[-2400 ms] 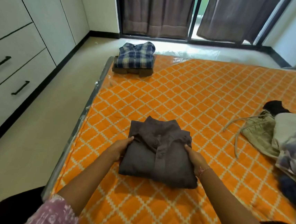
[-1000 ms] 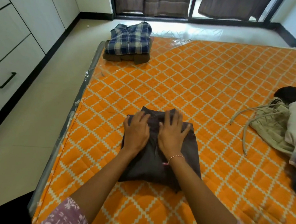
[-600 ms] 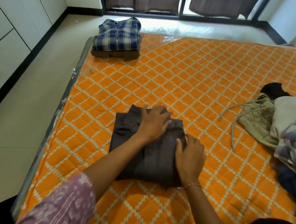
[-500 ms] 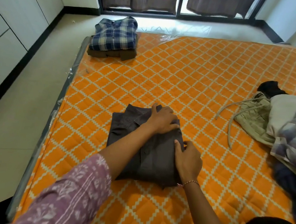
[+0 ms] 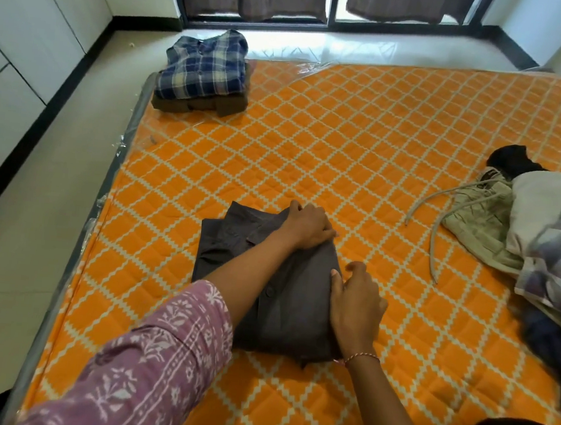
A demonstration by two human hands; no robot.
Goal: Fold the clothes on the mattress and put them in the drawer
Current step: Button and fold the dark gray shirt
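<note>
Right hand (image 5: pixel 354 305) at right edge of folded grey shirt (image 5: pixel 276 280), fingers curled onto side fold. Shirt sits near mattress (image 5: pixel 347 143) left edge. Left hand (image 5: pixel 308 228) reaches across, fingers hooked over shirt's far right corner. Risk imo: lift from one side only, loose layers slide, fold falls open. Unfolded pile (image 5: pixel 527 236) waits at right edge. Folded plaid stack (image 5: pixel 203 71) overhangs far left corner, could tip off if bumped.
</note>
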